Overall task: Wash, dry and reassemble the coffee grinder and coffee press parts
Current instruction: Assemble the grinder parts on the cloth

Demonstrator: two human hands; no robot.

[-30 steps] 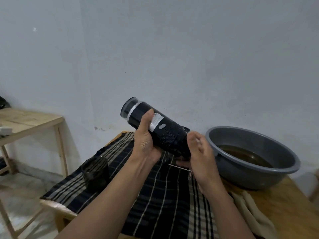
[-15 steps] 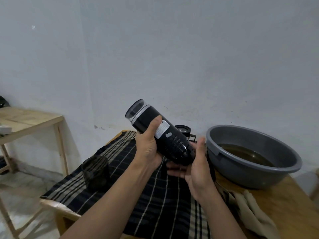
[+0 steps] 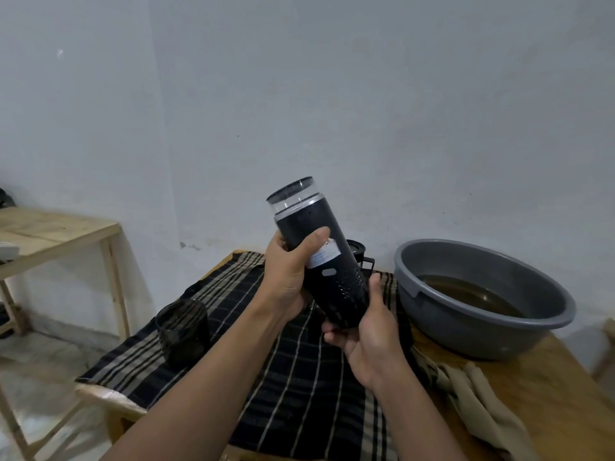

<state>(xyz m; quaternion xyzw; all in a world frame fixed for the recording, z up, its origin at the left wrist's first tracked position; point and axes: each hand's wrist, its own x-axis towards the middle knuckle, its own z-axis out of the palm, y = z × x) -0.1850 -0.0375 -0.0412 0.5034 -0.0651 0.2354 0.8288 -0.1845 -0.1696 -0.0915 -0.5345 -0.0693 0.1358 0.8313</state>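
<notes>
A black cylindrical coffee grinder (image 3: pixel 327 261) with a clear cap at its upper end is held tilted above the table. My left hand (image 3: pixel 289 277) wraps its middle, thumb across the white label. My right hand (image 3: pixel 369 331) cups its lower end from below. Behind the grinder a black coffee press part (image 3: pixel 357 252) with a handle stands on the cloth, mostly hidden. A dark smoky cup (image 3: pixel 183 331) stands on the cloth at the left.
A dark plaid cloth (image 3: pixel 299 394) covers the wooden table (image 3: pixel 549 394). A grey basin (image 3: pixel 482 327) with brownish water sits at the right. A beige rag (image 3: pixel 476 400) lies in front of it. A second wooden table (image 3: pixel 56 234) stands at the left.
The grinder has swung from nearly lying flat to more upright. My right hand has slid under its lower end. The press part behind has come into view.
</notes>
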